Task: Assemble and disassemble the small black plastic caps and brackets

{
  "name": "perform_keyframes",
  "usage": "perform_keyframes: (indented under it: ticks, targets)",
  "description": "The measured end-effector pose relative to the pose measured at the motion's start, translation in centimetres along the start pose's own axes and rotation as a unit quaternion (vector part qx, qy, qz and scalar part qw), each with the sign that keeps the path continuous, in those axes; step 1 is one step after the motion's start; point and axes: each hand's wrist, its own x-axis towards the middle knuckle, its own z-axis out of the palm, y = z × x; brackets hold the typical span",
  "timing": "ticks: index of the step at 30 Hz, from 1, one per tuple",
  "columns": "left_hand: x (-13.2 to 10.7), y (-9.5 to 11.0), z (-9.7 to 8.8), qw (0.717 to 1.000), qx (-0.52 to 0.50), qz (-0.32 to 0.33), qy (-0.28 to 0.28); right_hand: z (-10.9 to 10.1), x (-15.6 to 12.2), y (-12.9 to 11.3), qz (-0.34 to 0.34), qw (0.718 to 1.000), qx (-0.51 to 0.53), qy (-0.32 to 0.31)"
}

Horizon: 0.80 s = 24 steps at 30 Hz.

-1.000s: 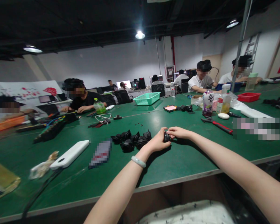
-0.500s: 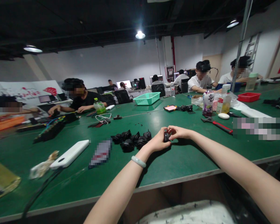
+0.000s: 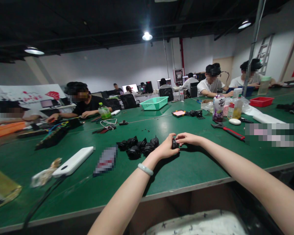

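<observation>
My left hand [image 3: 168,147] wears a pale bangle on its wrist and is closed around a small black part [image 3: 174,143], held just above the green table [image 3: 198,176]. The fingers and palm cover much of the part, so its exact kind does not show. From the right, my right hand [image 3: 189,139] meets it, with fingertips pinched at its side. Left of my hands lies a cluster of several similar black parts [image 3: 133,152] with round, housing-like bodies. Tiny dark pieces [image 3: 146,130] are scattered beyond them.
Near the left stand a white power bank [image 3: 74,161] with a cable and a blurred packet [image 3: 106,160]. Red-handled pliers [image 3: 231,132], bottles [image 3: 218,108] and a red tray [image 3: 261,101] are right. A green basket [image 3: 154,103] sits farther back. Several co-workers sit around the table.
My right fingers have slid off the top of the black part to its near right side and straightened a little. My left hand keeps its place. A co-worker at far left has shifted.
</observation>
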Motion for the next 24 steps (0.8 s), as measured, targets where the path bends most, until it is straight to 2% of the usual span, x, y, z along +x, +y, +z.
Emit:
perform_keyframes:
  ticks: [9, 24]
  targets:
    - [0.1, -0.3, 0.2, 1.0, 0.003, -0.002, 0.002, 0.0, 0.3, 0.4, 0.014, 0.998, -0.064, 0.024]
    - [-0.1, 0.6, -0.3, 1.0, 0.009, -0.008, -0.004, -0.2, 0.2, 0.7, -0.021, 0.999, -0.03, 0.015]
